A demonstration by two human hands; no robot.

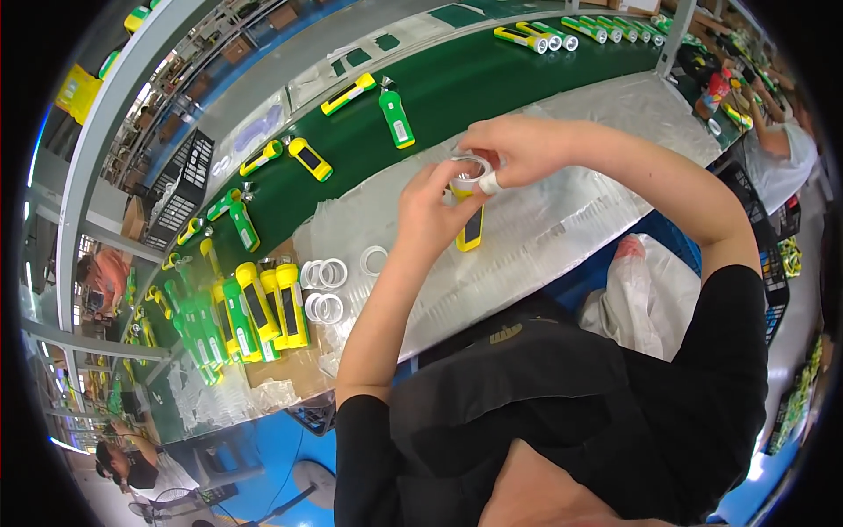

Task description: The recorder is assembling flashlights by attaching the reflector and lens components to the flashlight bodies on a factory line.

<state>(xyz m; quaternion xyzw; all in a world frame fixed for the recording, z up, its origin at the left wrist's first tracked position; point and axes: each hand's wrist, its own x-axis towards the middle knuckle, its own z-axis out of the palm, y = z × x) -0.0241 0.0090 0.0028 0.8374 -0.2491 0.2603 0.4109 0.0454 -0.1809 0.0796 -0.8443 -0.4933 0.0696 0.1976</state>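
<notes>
Over the bench in front of me, a yellow flashlight [471,231] with a dark panel on its body is held with its head toward my fingers. A white ring [475,163] sits at the head end. My left hand [425,207] is closed around the flashlight near its head. From the other side, the fingers of my right hand [524,153] pinch the ring's rim; one of them wears a white wrap. My fingers partly hide the head, so how far the ring is seated cannot be seen.
Loose white rings [328,273] lie left of my left forearm, beside a cluster of yellow and green flashlights [256,303]. Beyond the plastic-covered bench [544,237], a green conveyor belt [457,83] carries scattered flashlights and finished-looking rows. Co-workers sit at the far left and right.
</notes>
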